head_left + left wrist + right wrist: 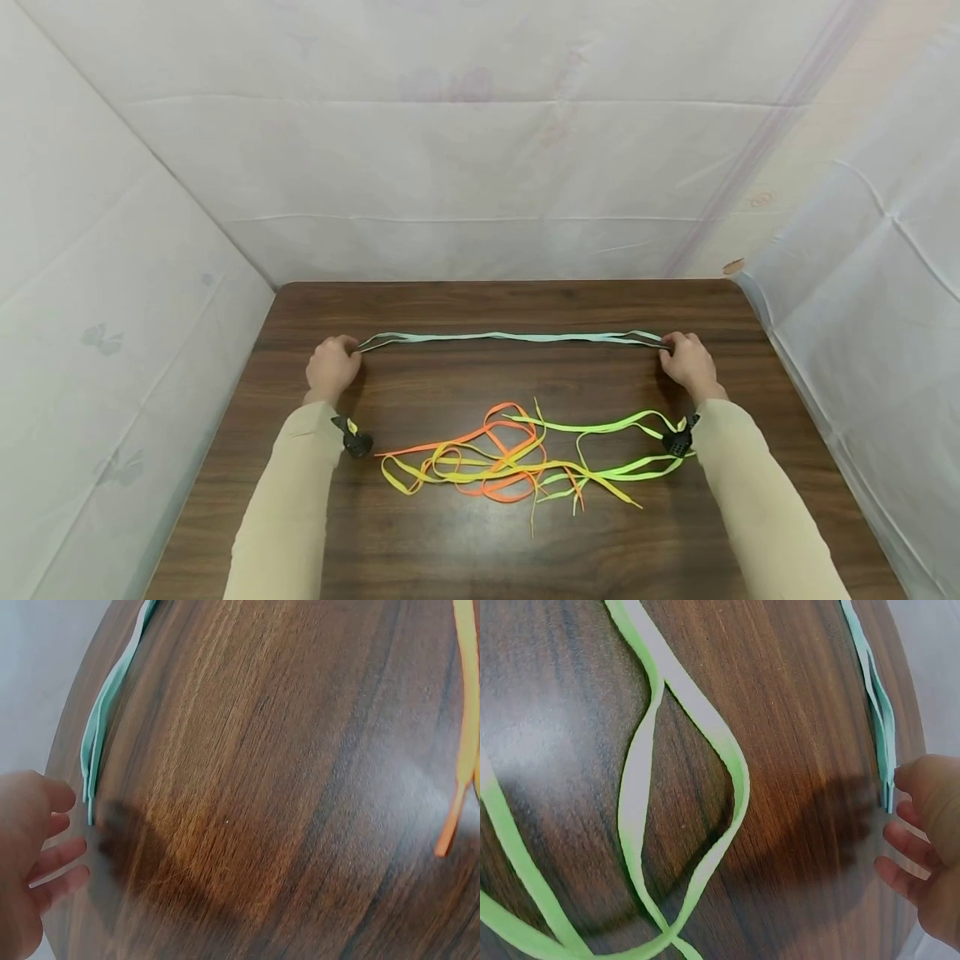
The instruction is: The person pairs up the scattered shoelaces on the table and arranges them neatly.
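A mint-green shoelace [517,337] stretches nearly straight across the far part of the table, its strands parting into narrow loops near both sides. At its left end is my left hand [333,364]; the left wrist view shows the fingers loosely bent and spread, with the lace tips [91,810] just beyond them. My right hand [688,363] is at the opposite end. There, a fingertip [906,778] meets the edge of the lace ends [887,796], while the other fingers hang relaxed and apart.
Nearer me lie tangled orange [450,442] and yellow [517,467] shoelaces. Neon-green shoelaces [607,427] lie beside them, partly under my right wrist camera [681,437]. The dark wooden table [420,550] is bordered by white sheeting [450,167] at the back and sides.
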Action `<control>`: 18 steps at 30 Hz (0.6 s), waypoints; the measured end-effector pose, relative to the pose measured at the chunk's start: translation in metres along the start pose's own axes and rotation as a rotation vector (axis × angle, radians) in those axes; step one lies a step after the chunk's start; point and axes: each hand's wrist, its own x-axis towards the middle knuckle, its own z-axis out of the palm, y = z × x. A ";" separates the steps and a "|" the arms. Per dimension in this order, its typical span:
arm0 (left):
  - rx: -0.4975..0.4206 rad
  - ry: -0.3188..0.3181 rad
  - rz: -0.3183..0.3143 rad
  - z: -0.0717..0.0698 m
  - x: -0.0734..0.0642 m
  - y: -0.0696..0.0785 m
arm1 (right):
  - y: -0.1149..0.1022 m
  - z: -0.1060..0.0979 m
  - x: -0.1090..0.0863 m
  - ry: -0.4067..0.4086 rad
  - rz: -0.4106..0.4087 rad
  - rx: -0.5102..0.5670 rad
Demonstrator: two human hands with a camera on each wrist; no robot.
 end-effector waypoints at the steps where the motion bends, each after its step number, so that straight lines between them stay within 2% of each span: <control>1: 0.004 -0.002 0.006 0.000 0.000 0.000 | 0.000 -0.001 0.000 -0.006 -0.001 -0.001; 10: 0.025 -0.034 0.071 -0.005 -0.004 0.004 | 0.001 -0.004 -0.005 -0.071 -0.035 -0.022; 18: 0.028 -0.094 0.140 -0.004 -0.015 0.015 | 0.001 0.000 -0.012 -0.079 -0.077 -0.008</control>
